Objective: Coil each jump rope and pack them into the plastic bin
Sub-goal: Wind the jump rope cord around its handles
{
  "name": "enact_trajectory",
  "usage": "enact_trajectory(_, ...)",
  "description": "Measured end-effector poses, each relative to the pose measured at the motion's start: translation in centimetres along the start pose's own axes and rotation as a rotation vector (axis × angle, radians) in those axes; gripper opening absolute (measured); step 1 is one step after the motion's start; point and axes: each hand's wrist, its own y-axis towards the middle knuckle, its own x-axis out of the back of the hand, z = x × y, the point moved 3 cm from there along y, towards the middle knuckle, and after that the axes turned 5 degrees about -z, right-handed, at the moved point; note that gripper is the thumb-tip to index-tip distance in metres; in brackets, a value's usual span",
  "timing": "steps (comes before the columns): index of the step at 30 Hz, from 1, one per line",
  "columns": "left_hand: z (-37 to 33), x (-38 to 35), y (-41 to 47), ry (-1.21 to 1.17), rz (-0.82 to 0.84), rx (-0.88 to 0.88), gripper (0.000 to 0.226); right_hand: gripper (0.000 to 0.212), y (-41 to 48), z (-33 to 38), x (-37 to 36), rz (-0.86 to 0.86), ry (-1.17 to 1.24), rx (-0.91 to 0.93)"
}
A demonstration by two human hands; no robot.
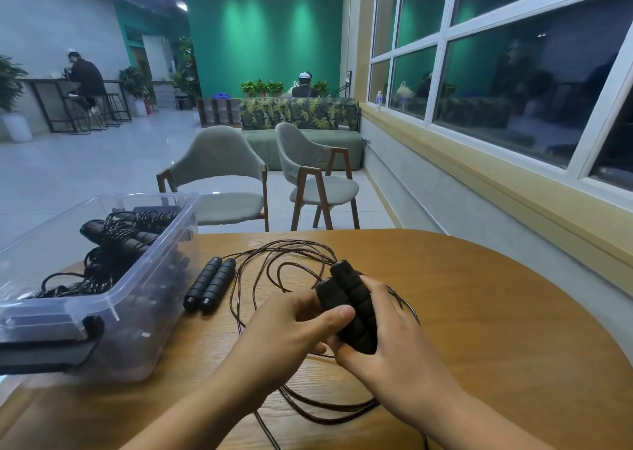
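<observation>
Two black foam jump rope handles [352,300] are held side by side over the wooden table [479,312]. My right hand [387,340] grips them from the right, and my left hand [291,330] holds them from the left with its thumb across the foam. Their thin dark cord [284,264] lies in loose loops on the table behind and under my hands. A second pair of black handles [209,283] lies next to the bin. The clear plastic bin [144,299] at the left holds several coiled black ropes [113,244].
Two grey chairs [222,172] stand beyond the table's far edge. A window wall runs along the right. The bin's black latch [44,347] faces me at the left front. Bare tabletop stretches to the right of my hands.
</observation>
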Motion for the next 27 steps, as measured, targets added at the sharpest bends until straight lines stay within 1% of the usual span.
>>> enact_trajectory(2, -0.4, 0.8, 0.2, 0.15, -0.006, -0.046, 0.026, 0.072, 0.1, -0.1, 0.2, 0.038, -0.019, 0.002)
enact_trajectory(4, -1.1, 2.5, 0.6, 0.327, -0.153, -0.202, 0.028, 0.069, 0.5, -0.3, 0.7, 0.067, -0.048, -0.014)
enact_trajectory(6, -1.9, 3.8, 0.6, 0.392, -0.308, -0.357, 0.023, 0.066, 0.9, -0.3, 1.4, 0.117, -0.066, -0.041)
enact_trajectory(7, -2.0, 4.2, 0.6, 0.435, -0.331, -0.4, 0.026, 0.064, 1.1, -0.3, 1.7, 0.163, -0.059, -0.055)
enact_trajectory(10, -1.6, 4.0, 0.9, 0.565, -0.245, -0.456, 0.044, 0.06, 1.0, 0.3, 2.3, 0.365, -0.02, -0.066)
enact_trajectory(12, -1.1, 3.9, 1.2, 0.592, -0.181, -0.474, 0.048, 0.064, 0.6, 1.0, 2.6, 0.433, 0.022, -0.059)
enact_trajectory(14, -0.6, 3.6, 1.3, 0.572, -0.144, -0.474, 0.056, 0.068, 0.5, 1.5, 2.8, 0.437, 0.055, -0.059)
enact_trajectory(17, -0.1, 2.9, 1.1, 0.578, -0.151, -0.474, 0.056, 0.065, 0.4, 1.5, 3.0, 0.434, 0.027, -0.06)
enact_trajectory(19, -0.1, 2.7, 0.9, 0.607, -0.189, -0.477, 0.059, 0.057, 0.5, 1.3, 3.1, 0.415, -0.024, -0.046)
enact_trajectory(22, -0.3, 2.7, 1.2, 0.614, -0.241, -0.455, 0.062, 0.05, 0.6, 1.1, 3.2, 0.311, -0.179, 0.068)
enact_trajectory(24, -0.3, 2.8, 1.6, 0.6, -0.255, -0.44, 0.06, 0.05, 0.5, 1.3, 3.1, 0.226, -0.26, 0.132)
enact_trajectory(27, -0.3, 3.1, 2.2, 0.513, -0.265, -0.448, 0.048, 0.047, 0.3, 1.3, 2.8, 0.196, -0.261, 0.123)
